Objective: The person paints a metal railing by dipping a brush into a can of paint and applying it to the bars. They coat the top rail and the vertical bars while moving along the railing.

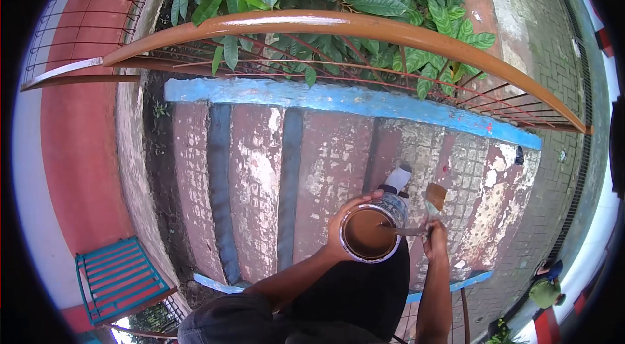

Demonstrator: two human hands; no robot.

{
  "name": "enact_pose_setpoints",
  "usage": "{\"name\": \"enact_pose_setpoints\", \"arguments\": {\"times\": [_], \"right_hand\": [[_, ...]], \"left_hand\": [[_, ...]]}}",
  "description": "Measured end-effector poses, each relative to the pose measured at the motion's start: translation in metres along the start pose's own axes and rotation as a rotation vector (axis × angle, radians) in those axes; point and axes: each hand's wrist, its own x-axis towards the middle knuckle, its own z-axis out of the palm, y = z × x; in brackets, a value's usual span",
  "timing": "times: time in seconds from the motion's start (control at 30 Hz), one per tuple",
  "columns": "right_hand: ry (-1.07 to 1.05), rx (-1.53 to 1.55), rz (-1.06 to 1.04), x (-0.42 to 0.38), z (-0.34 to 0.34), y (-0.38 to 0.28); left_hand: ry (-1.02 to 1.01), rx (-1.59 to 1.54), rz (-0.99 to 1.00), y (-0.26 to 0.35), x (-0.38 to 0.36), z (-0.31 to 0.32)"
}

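Observation:
My left hand [343, 219] is wrapped around the side of an open paint can [397, 208], which is tilted so that its mouth faces me. Brown paint [368, 233] fills the visible inside of the can, and paint marks its rim. In my right hand [437, 240], just right of the can, is a paintbrush [435, 197] with brown-coated bristles pointing away from me. A thin stick [409, 232] reaches from the paint to my right fingers; whether they grip it too is hard to tell. Beyond the can runs a glossy brown handrail [351, 21].
Worn steps [332, 155] with peeling paint lie below me, bordered by a blue edge [338, 100]. Leafy plants [377, 5] push against the railing. A teal slatted bench [124, 279] stands lower left. A person in green [544, 293] is at lower right.

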Motion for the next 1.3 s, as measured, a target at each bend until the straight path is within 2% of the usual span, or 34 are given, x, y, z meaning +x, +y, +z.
{"name": "enact_pose_setpoints", "arguments": {"times": [0.07, 0.17, 0.27, 0.37, 0.4, 0.53, 0.67, 0.73, 0.77, 0.93, 1.03, 1.1, 1.17, 1.3], "right_hand": [[0.041, -0.290, -0.135, 0.018, 0.032, -0.003], [0.003, -0.500, -0.151, 0.051, 0.079, -0.018], [-0.034, -0.576, -0.178, 0.072, 0.121, -0.030], [-0.002, -0.590, -0.200, 0.078, 0.169, -0.046], [0.001, -0.614, -0.199, 0.087, 0.175, -0.051], [0.035, -0.676, -0.244, 0.104, 0.230, -0.077], [0.017, -0.588, -0.269, 0.126, 0.273, -0.097], [0.017, -0.555, -0.241, 0.132, 0.291, -0.106], [0.018, -0.519, -0.234, 0.135, 0.299, -0.110], [-0.017, -0.414, -0.192, 0.116, 0.315, -0.130], [-0.054, -0.375, -0.298, 0.087, 0.319, -0.137], [-0.043, -0.371, -0.282, 0.085, 0.314, -0.129], [-0.030, -0.365, -0.278, 0.092, 0.313, -0.122], [-0.041, -0.417, -0.452, 0.147, 0.305, -0.086]], "left_hand": [[0.035, -0.012, -0.019, -0.005, 0.006, -0.009], [0.020, 0.088, 0.063, -0.001, 0.022, -0.033], [0.059, 0.108, 0.100, 0.006, 0.039, -0.057], [0.102, 0.149, 0.143, 0.006, 0.055, -0.081], [0.163, 0.032, 0.155, -0.004, 0.057, -0.083], [0.308, 0.108, 0.168, -0.028, 0.058, -0.092], [0.304, 0.165, 0.143, -0.048, 0.052, -0.101], [0.213, 0.419, 0.013, -0.060, 0.033, -0.104], [0.200, 0.424, -0.007, -0.064, 0.029, -0.102], [0.203, 0.416, -0.067, -0.061, 0.033, -0.078], [0.193, 0.454, -0.032, -0.064, 0.031, -0.071], [0.198, 0.458, -0.019, -0.062, 0.035, -0.062], [0.218, 0.430, 0.008, -0.061, 0.041, -0.053], [0.237, 0.409, 0.023, -0.064, 0.046, -0.046]]}}
